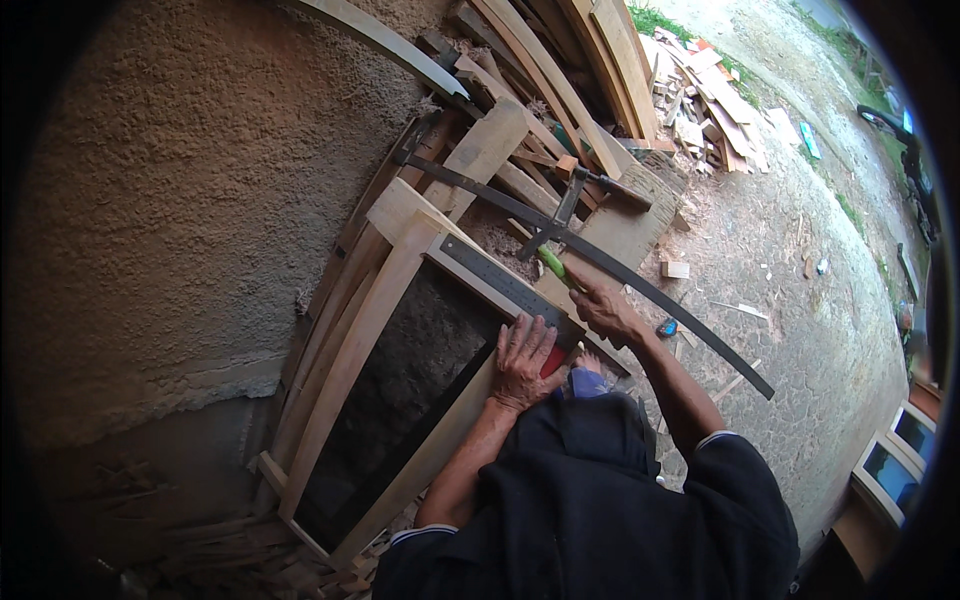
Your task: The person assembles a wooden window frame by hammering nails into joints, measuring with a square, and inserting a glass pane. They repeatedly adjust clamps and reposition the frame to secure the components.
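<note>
A pale wooden frame (352,352) leans against a rough plastered wall. Across its upper corner lies a black metal square ruler (497,278) with a red end under my palm. My left hand (524,358) presses flat on the ruler and the frame rail, fingers spread. My right hand (603,306) is closed around a green pencil (552,263), its tip at the ruler's edge on the wood. Both forearms come in from the lower edge, over my dark clothing.
A long dark metal bar clamp (600,262) runs diagonally across the frame and stacked timber (540,90). Wood offcuts (705,100) lie piled at the top right. Gravelly ground (800,300) with chips spreads to the right. White framed panels (895,460) stand at the lower right.
</note>
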The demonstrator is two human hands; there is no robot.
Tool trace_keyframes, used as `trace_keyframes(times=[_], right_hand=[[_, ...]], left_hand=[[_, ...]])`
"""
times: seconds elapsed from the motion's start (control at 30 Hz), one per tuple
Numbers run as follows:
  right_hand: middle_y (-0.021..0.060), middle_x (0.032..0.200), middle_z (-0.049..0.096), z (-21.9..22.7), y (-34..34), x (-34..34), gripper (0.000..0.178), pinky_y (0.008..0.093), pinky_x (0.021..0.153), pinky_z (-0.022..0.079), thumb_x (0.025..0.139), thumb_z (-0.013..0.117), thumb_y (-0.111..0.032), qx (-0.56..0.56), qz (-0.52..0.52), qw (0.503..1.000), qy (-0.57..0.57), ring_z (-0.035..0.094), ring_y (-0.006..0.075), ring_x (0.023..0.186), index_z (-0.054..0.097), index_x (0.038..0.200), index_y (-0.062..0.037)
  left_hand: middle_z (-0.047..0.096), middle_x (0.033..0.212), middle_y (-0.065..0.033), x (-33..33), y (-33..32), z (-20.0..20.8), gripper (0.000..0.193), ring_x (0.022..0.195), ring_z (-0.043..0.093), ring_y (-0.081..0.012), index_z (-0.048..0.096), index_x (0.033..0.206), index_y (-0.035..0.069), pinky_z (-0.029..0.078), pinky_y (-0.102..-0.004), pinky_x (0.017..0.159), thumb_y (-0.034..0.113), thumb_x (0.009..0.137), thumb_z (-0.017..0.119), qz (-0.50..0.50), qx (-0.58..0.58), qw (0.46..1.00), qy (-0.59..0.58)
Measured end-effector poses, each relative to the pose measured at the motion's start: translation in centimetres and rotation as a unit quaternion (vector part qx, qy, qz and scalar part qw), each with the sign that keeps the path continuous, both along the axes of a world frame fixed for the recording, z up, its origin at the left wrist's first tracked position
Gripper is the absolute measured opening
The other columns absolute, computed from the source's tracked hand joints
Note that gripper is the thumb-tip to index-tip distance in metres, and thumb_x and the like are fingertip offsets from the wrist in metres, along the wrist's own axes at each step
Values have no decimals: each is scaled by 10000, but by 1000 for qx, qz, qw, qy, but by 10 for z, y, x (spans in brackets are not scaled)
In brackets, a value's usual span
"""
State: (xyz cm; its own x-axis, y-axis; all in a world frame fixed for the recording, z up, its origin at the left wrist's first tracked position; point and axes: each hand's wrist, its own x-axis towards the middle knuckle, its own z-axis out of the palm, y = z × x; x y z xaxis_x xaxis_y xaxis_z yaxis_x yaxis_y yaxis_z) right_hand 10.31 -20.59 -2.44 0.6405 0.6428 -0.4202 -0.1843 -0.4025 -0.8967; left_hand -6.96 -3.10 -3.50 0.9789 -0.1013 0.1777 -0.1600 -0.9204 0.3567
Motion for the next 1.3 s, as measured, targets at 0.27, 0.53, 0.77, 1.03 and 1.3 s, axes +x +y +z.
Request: trace_keyframes(times=[0.27,0.53,0.77,1.03,1.3], right_hand=[[-20,716,489,-2,11,-3,532,272,484,402,1072,487,-268,12,5,999,-33,449,88,561,382,1593,-245],[216,984,696,6,10,1,542,416,815,518,1040,527,-265,-25,17,999,-16,662,289,849,424,1551,-118],[242,1038,704,9,9,-3,562,429,827,521,1019,567,-247,-32,16,998,-60,690,339,913,426,1553,-144],[264,1113,713,-11,0,-14,491,443,880,548,969,676,-360,-48,50,988,-138,711,388,1023,621,1403,-138],[68,856,677,-22,-13,-32,460,317,787,523,990,683,-237,-19,8,997,-75,622,125,838,603,1430,-127]], left_hand=[[529,1509,-176,1,0,4,676,1459,398,-426,637,1378,105,255,-647,1180,483,823,718,8,0,1000,10],[526,1523,-140,1,-2,0,628,1469,398,-390,668,1348,135,257,-636,1183,485,827,707,26,-8,1000,-2],[520,1532,-122,1,-2,1,630,1482,376,-378,664,1356,145,252,-632,1189,502,838,699,31,-9,999,4],[516,1532,-116,0,-1,2,686,1476,375,-379,632,1396,148,250,-633,1190,497,812,718,28,-20,999,14],[482,1563,-116,-1,1,1,725,1502,337,-373,629,1405,148,238,-619,1202,554,810,715,26,-9,999,28]])
